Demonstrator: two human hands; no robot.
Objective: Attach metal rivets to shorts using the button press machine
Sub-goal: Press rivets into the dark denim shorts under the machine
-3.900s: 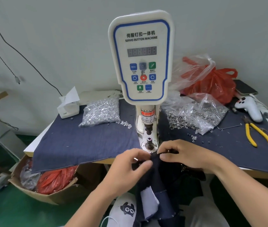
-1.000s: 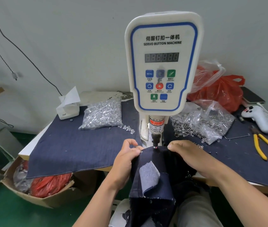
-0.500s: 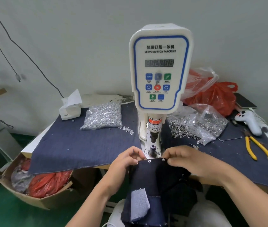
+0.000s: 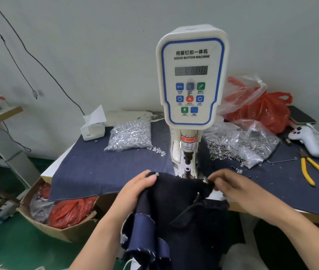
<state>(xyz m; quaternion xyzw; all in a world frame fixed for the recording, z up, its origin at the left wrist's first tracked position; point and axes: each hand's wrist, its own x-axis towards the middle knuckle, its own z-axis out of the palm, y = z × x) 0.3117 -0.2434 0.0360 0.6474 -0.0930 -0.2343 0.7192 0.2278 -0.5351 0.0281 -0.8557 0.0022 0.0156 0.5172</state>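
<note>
Machine panel (image 4: 191,78): "SERVO BUTTON MACHINE", "MENU"; red sticker (image 4: 189,138): "WARNING"

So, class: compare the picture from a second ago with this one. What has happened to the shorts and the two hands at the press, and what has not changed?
The shorts have come back off the die, out from under the punch, towards the person. A set rivet now shows by the left hand. The right hand has shifted along the edge. Both hands still pinch the fabric. Bags, pliers and machine are unmoved.

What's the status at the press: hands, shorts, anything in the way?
Left hand and right hand both grip the dark shorts. Rivet shows by left thumb. Shorts' edge just short of the lower die; die uncovered.
</note>
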